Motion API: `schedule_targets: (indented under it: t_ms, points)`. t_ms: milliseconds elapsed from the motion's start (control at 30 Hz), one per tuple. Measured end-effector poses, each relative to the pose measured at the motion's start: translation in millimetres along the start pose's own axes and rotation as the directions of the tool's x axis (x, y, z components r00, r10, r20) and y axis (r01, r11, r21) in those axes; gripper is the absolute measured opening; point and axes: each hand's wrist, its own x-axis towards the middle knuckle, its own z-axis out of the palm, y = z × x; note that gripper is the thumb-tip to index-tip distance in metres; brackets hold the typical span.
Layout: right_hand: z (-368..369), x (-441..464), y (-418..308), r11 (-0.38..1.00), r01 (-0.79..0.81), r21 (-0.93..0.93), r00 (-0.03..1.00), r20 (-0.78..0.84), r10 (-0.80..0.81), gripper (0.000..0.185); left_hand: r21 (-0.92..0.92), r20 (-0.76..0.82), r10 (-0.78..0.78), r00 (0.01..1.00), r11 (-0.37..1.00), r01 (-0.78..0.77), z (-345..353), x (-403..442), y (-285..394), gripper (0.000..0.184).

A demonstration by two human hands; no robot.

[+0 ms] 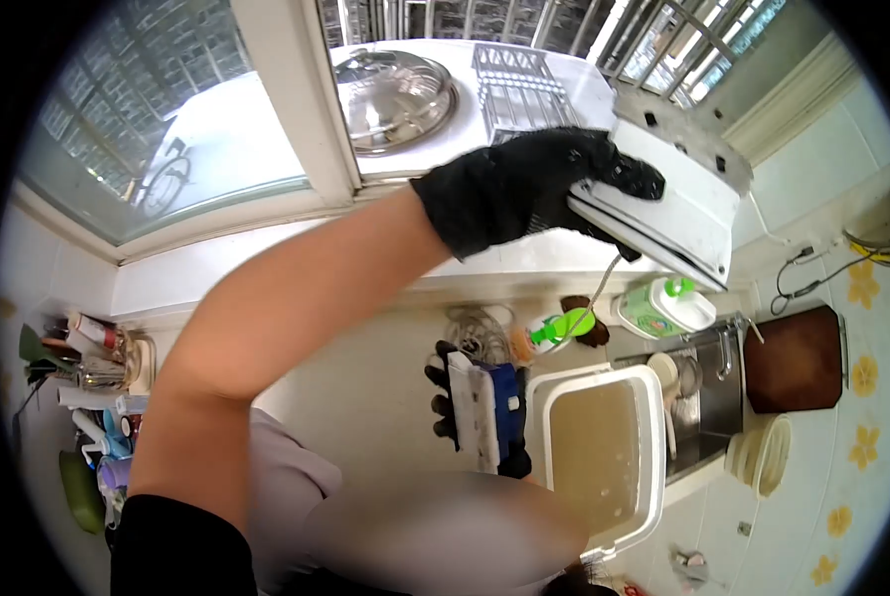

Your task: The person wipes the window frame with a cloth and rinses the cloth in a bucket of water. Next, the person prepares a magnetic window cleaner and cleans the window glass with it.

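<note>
Above the white sill (375, 238), at the window's right side, a white panel (678, 204) is clamped between the left gloved hand's (539, 184) thumb, on top, and fingers beneath. Its long axis slants from that hand down toward the view's right, the far end toward the sink side; which end is its front is unclear. Lower, the right gloved hand (447, 402) has its fingers curled round a blue-and-white object (494, 412), long axis nearly upright in view, beside a tub of cloudy water (653, 427). Both pieces are lifted, neither set down; overall progress cannot be told.
</note>
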Motion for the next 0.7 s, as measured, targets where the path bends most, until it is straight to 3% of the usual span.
schedule_targets:
  t_ms: [33,67,133,200,233,267,300,333,367,400,433,467,500,533,567,600,633,667,700]
  points:
    - [-6,4,6,0.971,-0.023,0.237,0.987,0.16,-0.016,0.073,-0.214,0.042,0.031,0.999,0.977,-0.021,-11,-1,9,0.037]
    - [-14,5,16,0.887,-0.084,0.455,0.95,0.305,-0.066,0.083,-0.694,0.115,-0.179,0.977,0.69,0.208,-29,-9,21,0.036]
    - [-16,1,27,0.878,-0.066,0.475,0.948,0.303,-0.093,0.089,-0.635,-0.015,-0.272,0.962,0.746,0.201,-44,-27,51,0.039]
    - [-15,-2,27,0.867,-0.043,0.496,0.944,0.304,-0.127,0.095,-0.534,-0.05,-0.124,0.991,0.842,0.078,-62,-58,62,0.039]
    - [-14,-7,22,0.913,-0.004,0.408,0.952,0.28,-0.121,0.096,-0.522,-0.052,-0.121,0.991,0.85,0.076,-66,-75,70,0.039]
    - [-16,-11,18,0.949,0.033,0.315,0.96,0.254,-0.118,0.096,-0.505,-0.16,-0.234,0.959,0.854,0.125,-68,-95,77,0.04]
    - [-27,-11,19,0.929,0.107,0.354,0.925,0.307,-0.224,0.089,-0.496,-0.269,-0.338,0.902,0.852,0.171,-68,-113,83,0.042]
    - [-36,-14,15,0.849,0.136,0.51,0.911,0.272,-0.31,0.083,-0.492,-0.379,-0.431,0.819,0.843,0.216,-70,-129,87,0.045]
    - [-58,-10,12,0.737,-0.002,0.676,0.864,0.372,-0.339,0.077,-0.445,-0.463,-0.55,0.695,0.823,0.354,-75,-143,82,0.046]
    - [-29,-18,-31,0.779,0.002,0.627,0.632,0.603,-0.488,0.069,-0.417,-0.473,-0.57,0.672,0.816,0.399,-78,-163,80,0.048]
    - [-30,-14,-48,0.833,0.39,0.393,0.79,0.322,-0.522,0.054,-0.304,-0.414,-0.613,0.673,0.79,0.532,-78,-172,83,0.048]
    - [-31,-18,-68,0.763,0.194,0.617,0.831,0.311,-0.462,0.045,-0.178,-0.351,-0.66,0.664,0.744,0.644,-76,-179,85,0.049]
    - [-5,-16,-94,0.826,0.521,0.216,0.794,0.233,-0.562,0.046,-0.214,-0.343,-0.712,0.613,0.695,0.687,-70,-186,86,0.046]
    - [9,-15,-110,0.719,0.67,-0.187,0.741,0.226,-0.632,0.047,-0.249,-0.329,-0.761,0.559,0.642,0.726,-64,-192,87,0.043]
    - [51,-18,-130,0.468,0.689,-0.553,0.681,0.271,-0.681,0.048,-0.142,-0.254,-0.738,0.625,0.668,0.731,-62,-203,86,0.041]
    - [37,7,-137,0.658,0.633,-0.407,0.773,0.309,-0.553,0.053,-0.246,-0.198,-0.782,0.592,0.624,0.742,-66,-214,74,0.047]
    - [54,16,-142,0.811,0.496,-0.311,0.865,0.258,-0.43,0.06,-0.196,-0.125,-0.696,0.707,0.715,0.671,-73,-234,59,0.053]
    - [61,26,-143,0.813,0.42,-0.404,0.906,0.241,-0.348,0.063,-0.153,-0.049,-0.594,0.803,0.799,0.581,-78,-249,50,0.061]
    - [65,39,-137,0.808,0.398,-0.435,0.914,0.262,-0.31,0.064,-0.158,-0.049,-0.589,0.807,0.802,0.576,-77,-248,51,0.061]
